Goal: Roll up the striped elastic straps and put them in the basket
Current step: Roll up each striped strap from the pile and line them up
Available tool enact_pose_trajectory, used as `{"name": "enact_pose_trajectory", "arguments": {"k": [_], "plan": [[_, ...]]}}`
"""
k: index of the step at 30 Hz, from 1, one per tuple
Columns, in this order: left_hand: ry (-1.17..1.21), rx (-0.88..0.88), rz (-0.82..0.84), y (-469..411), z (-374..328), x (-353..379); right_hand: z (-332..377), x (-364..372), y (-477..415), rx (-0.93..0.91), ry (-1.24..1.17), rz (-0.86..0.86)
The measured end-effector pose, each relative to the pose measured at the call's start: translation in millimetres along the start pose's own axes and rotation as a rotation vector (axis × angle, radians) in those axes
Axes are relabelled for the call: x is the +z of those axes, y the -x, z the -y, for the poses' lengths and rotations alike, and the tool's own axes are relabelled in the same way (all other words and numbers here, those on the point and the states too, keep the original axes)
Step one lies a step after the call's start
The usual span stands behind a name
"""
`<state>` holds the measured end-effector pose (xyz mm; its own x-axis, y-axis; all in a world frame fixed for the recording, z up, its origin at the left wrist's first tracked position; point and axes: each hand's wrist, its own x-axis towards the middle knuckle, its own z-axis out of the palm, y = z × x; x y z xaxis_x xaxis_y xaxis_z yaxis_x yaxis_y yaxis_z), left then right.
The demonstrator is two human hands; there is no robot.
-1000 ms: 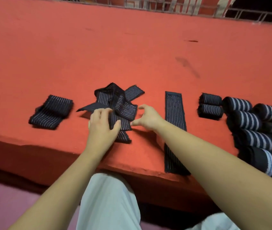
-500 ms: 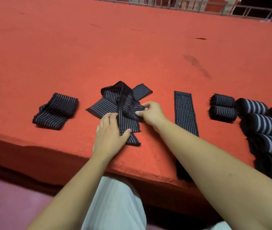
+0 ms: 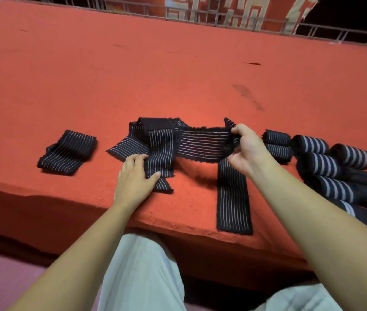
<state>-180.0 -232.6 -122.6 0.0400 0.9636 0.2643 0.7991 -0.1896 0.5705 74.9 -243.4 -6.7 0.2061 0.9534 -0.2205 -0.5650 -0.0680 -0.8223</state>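
Note:
A tangled black strap with thin white stripes (image 3: 162, 144) lies on the red surface (image 3: 178, 81). My right hand (image 3: 245, 151) grips one end of it and holds that end lifted and stretched to the right. My left hand (image 3: 135, 178) presses flat on the strap's near end. Under my right wrist a second strap (image 3: 233, 198) lies flat and straight, reaching the front edge. A loosely folded strap (image 3: 67, 152) lies to the left. No basket is in view.
Several rolled straps (image 3: 326, 167) are grouped at the right, two small ones (image 3: 276, 144) nearest my right hand. The red surface's front edge (image 3: 66, 198) drops off toward my light trousers (image 3: 142, 272). A metal railing (image 3: 223, 16) runs along the far side.
My right hand took hold of an end of the tangled strap and pulled it up and rightward, stretching it out. My left hand stayed pressed on the near end.

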Motion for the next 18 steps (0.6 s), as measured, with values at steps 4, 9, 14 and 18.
{"name": "enact_pose_trajectory", "arguments": {"k": [4,9,14,18], "plan": [[0.093,-0.011,0.011,-1.0,1.2,-4.2,5.3,-17.6,27.9,-0.211,0.716,-0.045],[0.280,-0.074,-0.029,-3.7,0.0,-4.8,17.4,-44.3,45.7,-0.164,1.740,0.282],[0.295,-0.140,-0.033,-6.4,-2.4,-6.6,31.1,-60.4,55.7,-0.142,1.535,0.202],[0.214,-0.030,-0.300,3.1,-40.1,-15.3,39.0,-60.8,71.7,-0.235,1.160,0.172]]}}
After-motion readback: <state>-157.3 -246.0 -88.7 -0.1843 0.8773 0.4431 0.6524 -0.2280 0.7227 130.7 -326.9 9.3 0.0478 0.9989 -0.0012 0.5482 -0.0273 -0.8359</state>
